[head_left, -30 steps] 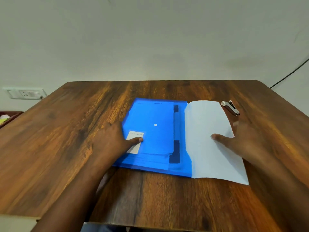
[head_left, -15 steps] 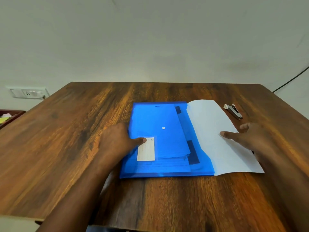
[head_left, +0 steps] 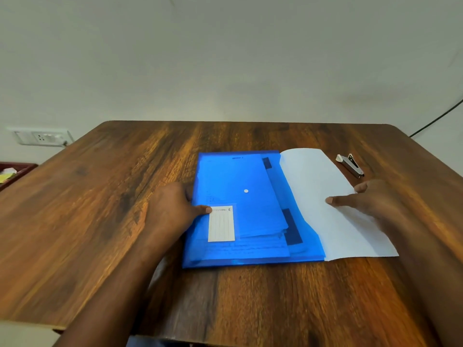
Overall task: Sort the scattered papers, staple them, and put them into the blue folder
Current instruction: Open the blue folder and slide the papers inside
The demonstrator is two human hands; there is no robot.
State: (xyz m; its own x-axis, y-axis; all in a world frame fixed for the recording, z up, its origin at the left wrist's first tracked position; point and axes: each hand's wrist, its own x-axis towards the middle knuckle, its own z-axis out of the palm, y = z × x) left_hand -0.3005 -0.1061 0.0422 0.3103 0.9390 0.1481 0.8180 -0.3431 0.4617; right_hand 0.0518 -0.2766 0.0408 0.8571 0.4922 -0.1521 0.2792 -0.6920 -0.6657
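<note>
A translucent blue folder (head_left: 240, 186) lies flat in the middle of the wooden table (head_left: 100, 221), with a white label and a small white button on its flap. White papers (head_left: 325, 196) stick out of its right side, partly tucked inside. My left hand (head_left: 170, 209) grips the folder's left edge, thumb on top near the label. My right hand (head_left: 370, 199) rests flat on the papers' right part, fingers spread. A small silver stapler (head_left: 350, 165) lies just beyond my right hand.
A wall socket plate (head_left: 41, 137) sits at the left behind the table. A dark red tray (head_left: 12, 171) with bits in it shows at the far left edge. A black cable (head_left: 436, 118) runs down the wall at the right.
The folder and papers have turned to lie squarer to me, with the label rotated upright. My right hand has slid to the right along the papers. My left hand keeps its hold.
</note>
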